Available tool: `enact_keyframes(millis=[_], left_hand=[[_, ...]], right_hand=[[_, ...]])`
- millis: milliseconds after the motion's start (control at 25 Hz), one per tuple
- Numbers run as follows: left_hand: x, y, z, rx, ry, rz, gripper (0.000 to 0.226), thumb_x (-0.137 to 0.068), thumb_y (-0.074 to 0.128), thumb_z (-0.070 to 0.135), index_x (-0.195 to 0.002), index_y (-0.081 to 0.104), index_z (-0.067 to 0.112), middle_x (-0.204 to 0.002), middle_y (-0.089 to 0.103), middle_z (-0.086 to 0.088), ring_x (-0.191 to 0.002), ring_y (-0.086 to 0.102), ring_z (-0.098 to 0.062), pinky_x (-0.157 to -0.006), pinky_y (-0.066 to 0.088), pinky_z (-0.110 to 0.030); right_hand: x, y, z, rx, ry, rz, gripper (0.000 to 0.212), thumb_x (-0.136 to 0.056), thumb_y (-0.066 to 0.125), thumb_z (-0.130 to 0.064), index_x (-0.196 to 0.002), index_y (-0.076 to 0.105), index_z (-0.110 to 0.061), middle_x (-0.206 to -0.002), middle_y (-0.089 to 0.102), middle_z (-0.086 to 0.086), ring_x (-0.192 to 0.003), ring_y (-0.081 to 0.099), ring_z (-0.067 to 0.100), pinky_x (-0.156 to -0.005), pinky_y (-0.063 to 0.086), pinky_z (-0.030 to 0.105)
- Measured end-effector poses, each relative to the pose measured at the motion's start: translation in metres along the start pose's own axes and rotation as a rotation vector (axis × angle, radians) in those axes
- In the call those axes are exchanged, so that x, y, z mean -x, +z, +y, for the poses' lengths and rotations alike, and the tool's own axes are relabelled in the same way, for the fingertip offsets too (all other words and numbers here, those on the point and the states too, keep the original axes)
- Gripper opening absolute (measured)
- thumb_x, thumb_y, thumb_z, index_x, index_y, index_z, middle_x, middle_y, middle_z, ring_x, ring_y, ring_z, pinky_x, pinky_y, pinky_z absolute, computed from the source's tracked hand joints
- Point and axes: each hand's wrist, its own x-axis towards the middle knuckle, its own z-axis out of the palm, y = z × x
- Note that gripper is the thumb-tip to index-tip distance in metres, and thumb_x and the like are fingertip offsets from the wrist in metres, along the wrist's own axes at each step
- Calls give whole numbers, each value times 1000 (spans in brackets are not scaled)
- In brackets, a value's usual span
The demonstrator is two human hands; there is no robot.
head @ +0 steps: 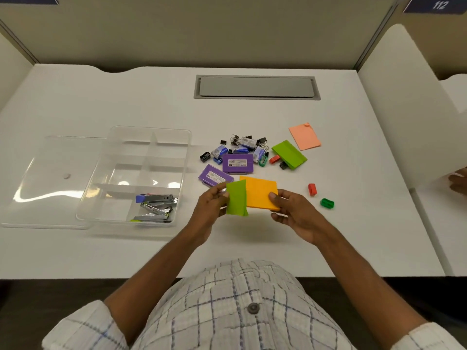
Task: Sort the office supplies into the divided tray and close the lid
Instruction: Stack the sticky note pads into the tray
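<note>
Plaid shirt, left fingers pinching green pad, right fingers gripping orange pad, white desk, beige partitions

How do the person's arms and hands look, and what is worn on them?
Both forearms are bare. The left hand and the right hand show no glove, watch or ring. The left sleeve and right sleeve end near the elbows. The shirt is white with a blue and grey check and a dark button.
</note>
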Motion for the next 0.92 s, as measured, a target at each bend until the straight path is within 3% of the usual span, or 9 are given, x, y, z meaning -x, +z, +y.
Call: enact_keyframes(millis=[120,200,320,480,600,720,840,920], left_hand=[[4,19,7,51,-15,-24,37,-105,38,18,-140,44,7,-116,62,-7,-110,59,-25,-84,55,-32],[9,28,10,90,-31,-25,24,-106,36,20,-125,50,15,-101,63,0,-97,63,-19,-72,57,-23],[14,29,12,151,-63,-15,15,-104,42,24,-108,56,27,-99,68,0,-88,67,-16,-67,61,-22],[17,14,18,419,-200,-16,39,-102,34,51,-124,57,27,-111,73,-8,-99,72,-27,-74,63,-36],[22,10,15,401,-208,-57,51,-100,33,55,-139,46,26,-132,63,-13,-118,64,-34,-86,60,-42],[25,7,6,313,-133,22,39,-103,42,38,-139,43,22,-136,57,-14,-113,64,-30,-86,59,-41],[24,-6,12,349,-48,88,34,-105,42,35,-134,50,20,-123,67,-9,-100,71,-21,-88,59,-40],[23,-12,17,345,-27,87,32,-105,42,36,-130,54,20,-120,68,-8,-97,72,-19,-90,58,-39]], right_hand=[[6,24,6,-6,-8,-36,39,-82,75,-38,-115,67,-19,-101,70,0,-84,66,13,-74,56,24],[7,33,8,21,-34,-16,38,-84,74,-37,-116,65,-19,-101,71,0,-83,69,12,-72,57,23],[8,34,9,64,-82,48,33,-90,71,-32,-118,63,-18,-106,70,2,-90,68,16,-70,57,21],[11,24,6,146,-161,157,40,-88,74,-32,-123,63,-17,-111,66,6,-94,69,18,-70,59,24],[12,26,7,252,-216,233,36,-86,76,-31,-119,65,-21,-104,67,2,-82,73,15,-73,64,32],[11,36,4,330,-404,357,27,-89,74,-28,-114,64,-25,-99,69,-4,-85,72,16,-70,63,30],[14,46,-12,445,-709,521,23,-91,73,-28,-112,65,-24,-99,68,-7,-85,66,7,-66,53,13],[16,61,-18,584,-874,510,19,-92,72,-24,-110,66,-22,-99,66,-7,-82,64,4,-63,47,8]])
